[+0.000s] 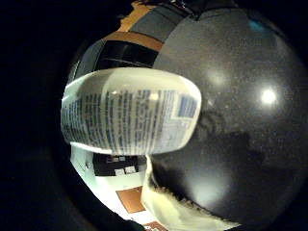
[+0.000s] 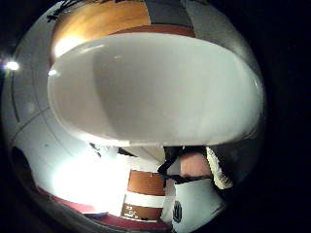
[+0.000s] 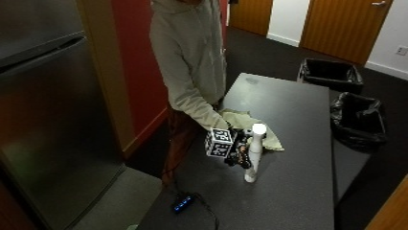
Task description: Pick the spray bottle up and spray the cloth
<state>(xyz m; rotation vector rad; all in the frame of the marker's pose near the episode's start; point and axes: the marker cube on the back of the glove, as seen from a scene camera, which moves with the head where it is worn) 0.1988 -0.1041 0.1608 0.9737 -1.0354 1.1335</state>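
A person stands at the near edge of a dark table (image 3: pixel 300 110), gloved right hand (image 3: pixel 240 149) up against the side of a white spray bottle (image 3: pixel 254 152) that stands upright on the tabletop. The bottle's base looks to be on the table, so as far as the outside view shows, it has not been lifted. Both palm views are filled by the bottle's body, the printed label in the little-finger view and plain white plastic in the thumb view, so the palm is right against it. The hand appears closed round the bottle's middle, though the fingers themselves are too small and dark to make out one by one. The cloth (image 3: pixel 254 123), pale and rumpled, lies on the table just beyond the bottle, toward the person's body; its frayed edge also shows in the little-finger view beside the bottle. By this evidence the task is at its first stage: the bottle is reached and seemingly grasped, while lifting it, aiming the nozzle at the cloth and pressing the sprayer are all left to do
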